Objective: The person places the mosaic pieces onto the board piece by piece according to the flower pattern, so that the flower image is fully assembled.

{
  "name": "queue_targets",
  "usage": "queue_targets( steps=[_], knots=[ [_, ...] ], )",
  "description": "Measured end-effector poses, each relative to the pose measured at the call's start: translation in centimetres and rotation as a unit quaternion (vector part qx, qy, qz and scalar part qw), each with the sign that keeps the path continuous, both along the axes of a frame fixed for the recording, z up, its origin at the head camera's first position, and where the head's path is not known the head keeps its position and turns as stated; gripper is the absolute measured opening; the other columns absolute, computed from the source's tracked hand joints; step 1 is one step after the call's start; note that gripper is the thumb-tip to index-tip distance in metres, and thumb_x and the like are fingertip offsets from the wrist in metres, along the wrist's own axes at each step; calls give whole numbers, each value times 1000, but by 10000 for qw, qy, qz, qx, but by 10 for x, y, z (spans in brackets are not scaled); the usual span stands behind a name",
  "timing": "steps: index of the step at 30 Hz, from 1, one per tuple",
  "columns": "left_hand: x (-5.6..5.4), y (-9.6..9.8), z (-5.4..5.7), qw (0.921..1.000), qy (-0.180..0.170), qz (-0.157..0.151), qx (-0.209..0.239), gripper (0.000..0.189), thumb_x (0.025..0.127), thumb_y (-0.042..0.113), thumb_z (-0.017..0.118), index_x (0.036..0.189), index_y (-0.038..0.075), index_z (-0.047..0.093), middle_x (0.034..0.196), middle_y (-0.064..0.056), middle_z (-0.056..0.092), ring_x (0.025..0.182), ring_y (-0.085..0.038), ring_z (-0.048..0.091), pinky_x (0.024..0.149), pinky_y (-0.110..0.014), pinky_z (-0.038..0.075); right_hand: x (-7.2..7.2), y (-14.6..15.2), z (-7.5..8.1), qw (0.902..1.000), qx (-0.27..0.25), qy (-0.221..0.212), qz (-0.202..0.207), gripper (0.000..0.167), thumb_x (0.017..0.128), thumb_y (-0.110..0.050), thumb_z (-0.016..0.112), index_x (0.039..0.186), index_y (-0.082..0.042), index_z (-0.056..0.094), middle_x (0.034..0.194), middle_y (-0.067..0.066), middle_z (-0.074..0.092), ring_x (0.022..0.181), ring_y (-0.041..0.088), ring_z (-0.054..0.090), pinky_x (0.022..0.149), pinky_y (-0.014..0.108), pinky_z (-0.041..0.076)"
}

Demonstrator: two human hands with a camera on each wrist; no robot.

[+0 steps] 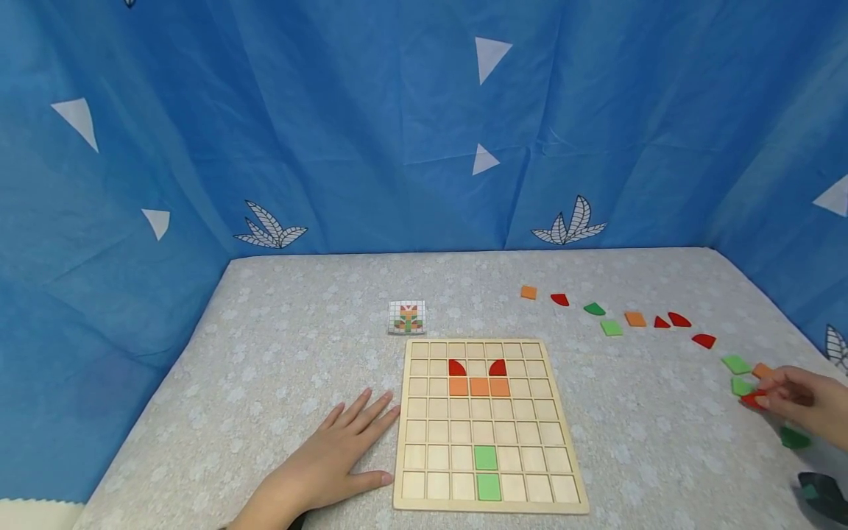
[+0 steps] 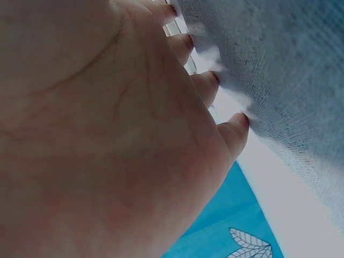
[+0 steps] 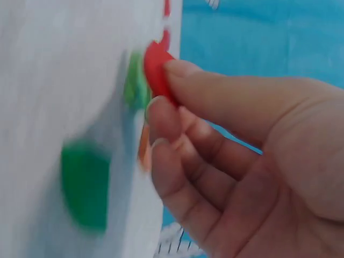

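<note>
My right hand (image 1: 804, 401) pinches a red piece (image 3: 157, 67) between thumb and fingertips at the table's right side; its full outline is partly covered. Light green squares (image 1: 737, 364), an orange piece (image 1: 763, 370) and a dark green piece (image 1: 793, 438) lie around that hand. My left hand (image 1: 331, 460) rests on the cloth with fingers spread, beside the left edge of a wooden grid board (image 1: 424, 423). On the board sit two red quarter-circles (image 1: 497, 367), a row of three orange squares (image 1: 479, 386) and two light green squares (image 1: 486, 458), one above the other.
Behind the board lies a small pattern card (image 1: 407, 317). Red, orange and green pieces, including an orange square (image 1: 528, 292) and a red triangle (image 1: 662, 322), are scattered toward the right. A dark object (image 1: 823, 495) is at the lower right edge. Blue curtains (image 1: 397, 125) surround the table.
</note>
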State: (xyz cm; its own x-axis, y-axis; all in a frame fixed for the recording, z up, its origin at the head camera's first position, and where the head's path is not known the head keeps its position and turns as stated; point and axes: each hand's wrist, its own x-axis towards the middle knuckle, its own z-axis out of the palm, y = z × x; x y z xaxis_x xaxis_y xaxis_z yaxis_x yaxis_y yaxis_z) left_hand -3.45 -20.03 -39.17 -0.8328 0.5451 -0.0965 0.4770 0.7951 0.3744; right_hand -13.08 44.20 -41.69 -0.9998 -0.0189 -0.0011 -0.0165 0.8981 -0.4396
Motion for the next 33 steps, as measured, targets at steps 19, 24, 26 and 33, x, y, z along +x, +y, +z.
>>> queue_targets(
  steps=[19,24,26,33],
  knots=[
    [0,0,0,10000,3,-11,-6,81,86,66,43,150,19,26,155,-2,15,139,-29,7,103,-61,14,7,-177,64,9494,-2443,56,1974,18,90,2,60,105,9,56,86,6,64,66,23,63,59,31,54],
    [0,0,-1,10000,7,-7,-31,81,86,66,43,150,20,25,155,-1,14,139,-29,7,103,-61,14,9,-205,65,9309,-2855,-150,2273,18,91,0,59,106,10,56,88,10,62,68,25,62,60,33,54],
    [0,0,-1,10000,15,-2,-40,81,86,67,42,150,20,25,155,-1,14,139,-28,7,103,-61,14,10,-215,65,9247,-2933,-245,2415,19,91,0,58,107,11,55,88,11,62,68,24,62,61,33,54],
    [0,0,-2,10000,25,-15,0,81,86,66,42,150,21,25,155,-1,14,139,-29,7,103,-61,14,11,-244,59,9246,-2757,-518,2578,18,93,-7,58,107,5,60,96,9,63,78,22,63,68,31,53]
  ],
)
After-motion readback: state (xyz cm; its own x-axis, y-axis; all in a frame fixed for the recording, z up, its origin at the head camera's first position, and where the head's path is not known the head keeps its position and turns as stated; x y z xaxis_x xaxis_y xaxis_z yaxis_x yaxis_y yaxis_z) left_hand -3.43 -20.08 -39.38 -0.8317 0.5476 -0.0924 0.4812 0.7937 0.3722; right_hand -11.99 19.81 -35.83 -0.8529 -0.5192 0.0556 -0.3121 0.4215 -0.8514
